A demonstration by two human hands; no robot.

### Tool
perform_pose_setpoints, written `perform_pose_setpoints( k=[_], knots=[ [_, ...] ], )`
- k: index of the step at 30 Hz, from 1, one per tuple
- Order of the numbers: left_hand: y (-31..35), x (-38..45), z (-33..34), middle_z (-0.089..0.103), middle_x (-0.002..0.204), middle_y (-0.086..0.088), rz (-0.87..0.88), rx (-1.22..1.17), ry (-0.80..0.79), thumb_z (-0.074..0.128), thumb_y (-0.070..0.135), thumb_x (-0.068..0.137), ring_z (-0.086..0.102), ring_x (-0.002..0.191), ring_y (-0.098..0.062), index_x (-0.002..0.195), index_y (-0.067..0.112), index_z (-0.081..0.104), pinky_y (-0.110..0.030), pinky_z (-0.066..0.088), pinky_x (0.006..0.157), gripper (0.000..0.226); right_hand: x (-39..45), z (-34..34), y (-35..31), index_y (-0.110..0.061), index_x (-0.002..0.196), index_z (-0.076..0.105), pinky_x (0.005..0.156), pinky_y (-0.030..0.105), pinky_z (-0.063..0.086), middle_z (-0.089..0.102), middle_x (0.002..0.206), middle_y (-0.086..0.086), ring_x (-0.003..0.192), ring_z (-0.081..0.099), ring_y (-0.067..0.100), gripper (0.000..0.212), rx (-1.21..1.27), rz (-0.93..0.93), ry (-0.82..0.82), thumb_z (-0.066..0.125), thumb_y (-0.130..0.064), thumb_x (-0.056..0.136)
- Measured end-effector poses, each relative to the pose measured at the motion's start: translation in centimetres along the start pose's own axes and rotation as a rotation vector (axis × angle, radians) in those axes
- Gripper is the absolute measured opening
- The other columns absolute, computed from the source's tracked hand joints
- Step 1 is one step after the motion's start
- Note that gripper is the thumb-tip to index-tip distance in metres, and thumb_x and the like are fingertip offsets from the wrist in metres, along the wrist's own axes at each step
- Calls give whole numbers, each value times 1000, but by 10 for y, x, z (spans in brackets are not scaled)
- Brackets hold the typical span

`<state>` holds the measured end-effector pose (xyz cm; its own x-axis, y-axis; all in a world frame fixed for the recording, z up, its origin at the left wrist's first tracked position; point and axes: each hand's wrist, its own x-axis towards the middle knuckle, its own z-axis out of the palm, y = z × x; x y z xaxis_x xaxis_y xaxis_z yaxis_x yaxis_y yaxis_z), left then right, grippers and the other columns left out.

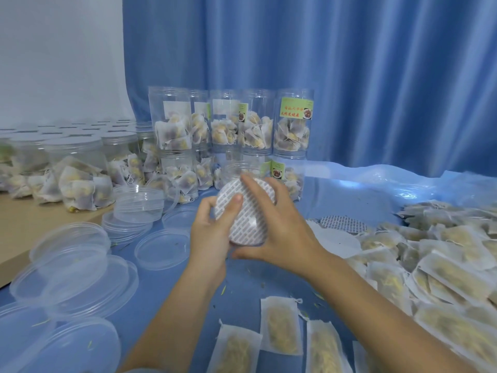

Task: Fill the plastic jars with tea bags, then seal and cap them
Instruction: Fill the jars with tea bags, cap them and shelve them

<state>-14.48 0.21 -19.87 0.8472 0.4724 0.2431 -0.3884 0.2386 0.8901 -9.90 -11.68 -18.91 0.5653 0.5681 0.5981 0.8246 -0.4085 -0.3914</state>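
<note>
At the centre I hold a plastic jar tilted toward me, its mouth covered by a round white seal (pixel 248 219) printed with grey text. My left hand (pixel 212 235) grips the jar from the left, its thumb pressing on the seal. My right hand (pixel 277 227) wraps over the right side, with fingers lying across the seal's top edge and thumb under the jar. The jar body is mostly hidden behind the seal and hands. Loose seals (pixel 343 224) lie just right of my hands. Flat tea bags (pixel 441 267) cover the right of the table.
Clear plastic lids (pixel 72 267) lie scattered and stacked at the left. Filled, capped jars (pixel 75 162) crowd the far left, and labelled filled jars (pixel 291 125) stand stacked in two tiers at the back. A blue curtain (pixel 349 63) hangs behind the blue-covered table (pixel 166 297).
</note>
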Motion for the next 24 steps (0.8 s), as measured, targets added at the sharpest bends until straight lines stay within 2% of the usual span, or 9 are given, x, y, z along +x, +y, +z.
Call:
perform_pose_setpoints(
  k=[6, 8, 11, 13, 16, 18, 20, 22, 24],
  knots=[
    [27, 10, 29, 74, 90, -2, -35, 145, -303, 55, 43, 87, 70, 71, -13, 98, 27, 70, -25, 57, 60, 25, 7, -21, 14, -41, 130, 18, 94, 36, 46, 47, 127, -11, 114, 50, 11, 104, 86, 257, 147, 70, -74, 46],
    [25, 17, 32, 73, 88, -4, 134, 253, -205, 57, 46, 85, 67, 62, -14, 99, 31, 70, -26, 54, 54, 24, 7, -22, 23, -50, 121, 16, 92, 31, 45, 48, 118, -15, 109, 54, 6, 96, 381, 344, 242, 73, -72, 47],
    [7, 35, 28, 60, 109, 0, 456, 677, 207, 72, 38, 75, 61, 93, -20, 118, 29, 54, -34, 50, 78, 47, 7, -20, 33, -58, 129, 8, 94, 36, 49, 57, 114, -6, 110, 57, 8, 110, 807, 456, 329, 79, -66, 45],
    [-12, 48, 25, 38, 133, -9, 388, 876, 336, 81, 33, 64, 42, 121, -27, 138, 19, 30, -37, 39, 98, 91, 7, -16, 41, -59, 133, 8, 88, 39, 54, 69, 101, -10, 102, 64, 8, 113, 989, 514, 316, 81, -57, 46],
    [-42, 62, 17, 15, 149, -13, 236, 850, 267, 89, 40, 50, 25, 136, -29, 147, 24, 2, -42, 28, 108, 131, 5, -8, 52, -56, 128, 22, 70, 36, 59, 71, 96, -13, 96, 68, 17, 90, 1075, 549, 304, 81, -50, 60],
    [-58, 68, 11, 16, 152, -10, 190, 748, 198, 90, 42, 47, 25, 137, -25, 146, 30, -3, -38, 28, 104, 137, 4, -4, 55, -52, 128, 29, 59, 34, 57, 63, 114, 1, 97, 65, 28, 84, 1067, 640, 304, 70, -65, 55],
    [-67, 73, 4, 30, 147, -11, 129, 671, 162, 89, 44, 45, 36, 132, -27, 146, 30, -4, -36, 33, 99, 138, 3, 0, 58, -40, 133, 37, 53, 33, 54, 60, 119, 11, 89, 67, 26, 106, 1036, 728, 263, 56, -89, 41],
    [-69, 74, -3, 43, 139, -9, 90, 643, 141, 86, 50, 42, 46, 126, -26, 147, 30, -1, -35, 37, 92, 138, 2, 5, 62, -27, 133, 46, 47, 29, 51, 67, 103, 13, 70, 69, 22, 125, 1010, 807, 220, 37, -101, 32],
    [-70, 71, -10, 46, 138, -4, 111, 656, 114, 86, 51, 45, 47, 124, -23, 147, 32, 8, -32, 37, 89, 130, 2, 9, 67, -24, 131, 49, 46, 28, 50, 67, 88, 11, 55, 68, 19, 116, 1010, 848, 209, 29, -96, 42]
  ],
)
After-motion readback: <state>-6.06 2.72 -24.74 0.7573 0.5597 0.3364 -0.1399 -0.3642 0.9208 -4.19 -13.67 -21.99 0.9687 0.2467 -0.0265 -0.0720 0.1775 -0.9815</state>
